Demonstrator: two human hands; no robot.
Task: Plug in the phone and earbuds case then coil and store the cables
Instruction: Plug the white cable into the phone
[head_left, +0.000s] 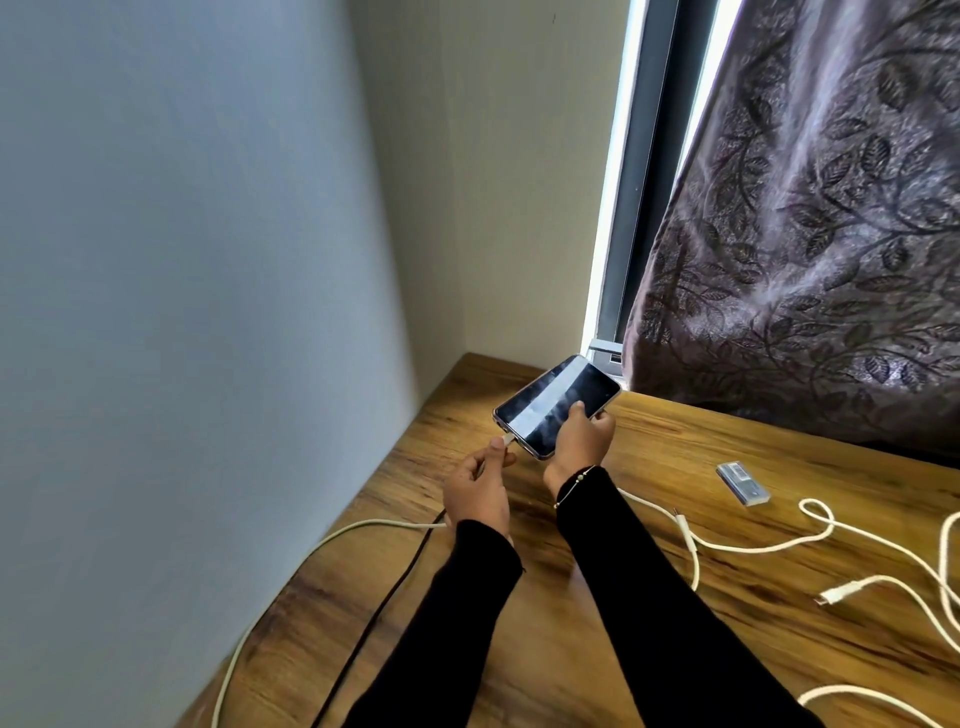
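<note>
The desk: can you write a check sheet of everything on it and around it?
Surface: wooden desk, in a wall corner.
Job's things: phone, screen dark, held above the desk.
Clutter: small clear box lying flat.
Hands: right hand holds the phone; left hand pinches a plug at the phone's port.
Cables: white cable to the left hand; dark cable beside it; loose white cables on the right.
Surroundings: leaf-patterned curtain, window frame.

One phone (557, 405), one small clear case (742, 484), two hands, several white cables (748, 546).
</note>
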